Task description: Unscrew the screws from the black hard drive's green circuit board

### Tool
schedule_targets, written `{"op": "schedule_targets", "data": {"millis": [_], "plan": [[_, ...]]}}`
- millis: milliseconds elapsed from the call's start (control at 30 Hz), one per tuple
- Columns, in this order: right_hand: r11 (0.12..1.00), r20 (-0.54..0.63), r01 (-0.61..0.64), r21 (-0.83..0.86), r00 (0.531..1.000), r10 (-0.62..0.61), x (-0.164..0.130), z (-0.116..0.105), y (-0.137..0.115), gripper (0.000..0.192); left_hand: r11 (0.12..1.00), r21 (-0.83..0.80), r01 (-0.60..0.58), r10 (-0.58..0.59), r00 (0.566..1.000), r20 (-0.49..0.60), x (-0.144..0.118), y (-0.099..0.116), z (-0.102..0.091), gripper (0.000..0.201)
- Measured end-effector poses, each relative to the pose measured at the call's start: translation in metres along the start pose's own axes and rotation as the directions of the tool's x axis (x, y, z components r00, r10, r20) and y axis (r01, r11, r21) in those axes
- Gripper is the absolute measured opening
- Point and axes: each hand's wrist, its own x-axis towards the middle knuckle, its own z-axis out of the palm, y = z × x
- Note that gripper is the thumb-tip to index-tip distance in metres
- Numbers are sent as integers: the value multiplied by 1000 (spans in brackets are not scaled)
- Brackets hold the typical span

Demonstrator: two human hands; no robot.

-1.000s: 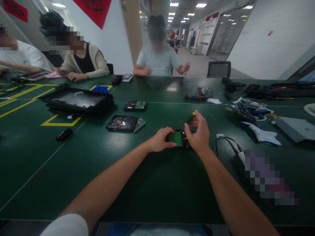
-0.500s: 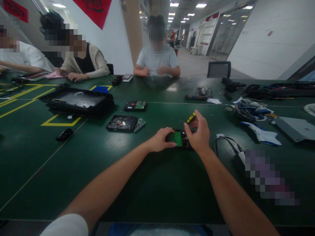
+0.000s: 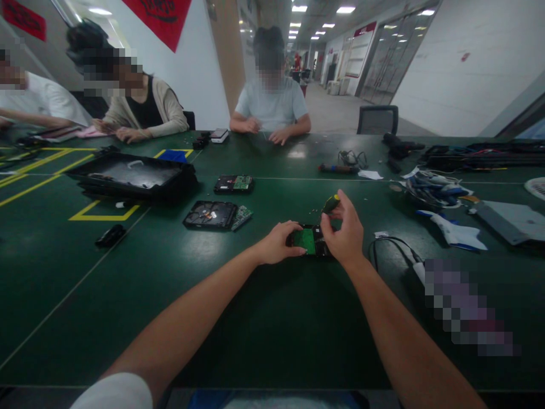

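A hard drive (image 3: 305, 241) with a green circuit board lies on the green table in front of me. My left hand (image 3: 279, 243) grips its left end, thumb at the near edge and fingers at the far edge. Over the drive's right end, my right hand (image 3: 347, 230) has its fingers closed round a screwdriver (image 3: 330, 204) with a yellow and dark handle. The screwdriver stands tilted, and my hand hides its tip. Several tiny screws (image 3: 314, 211) lie just beyond the drive.
Left of the drive are an opened drive casing (image 3: 208, 216), a loose circuit board (image 3: 242, 217) and another hard drive (image 3: 234, 183). Large black trays (image 3: 131, 176) stand farther left. At right lie a blue-and-white piece (image 3: 453, 232), a cable (image 3: 392, 238) and a grey box (image 3: 513, 218). Several people sit opposite.
The screwdriver's handle has turned in my right fingers, showing less yellow. My left hand and the hard drive stay put. The person opposite has lowered one hand onto the table.
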Motion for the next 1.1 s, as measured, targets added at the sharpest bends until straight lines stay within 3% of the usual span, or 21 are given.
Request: {"op": "schedule_targets", "data": {"millis": [1100], "plan": [[1000,17,26,2,1000,-26,2,0,-2,67,1000,-1,4,-4,1000,11,0,2,-2,68]]}}
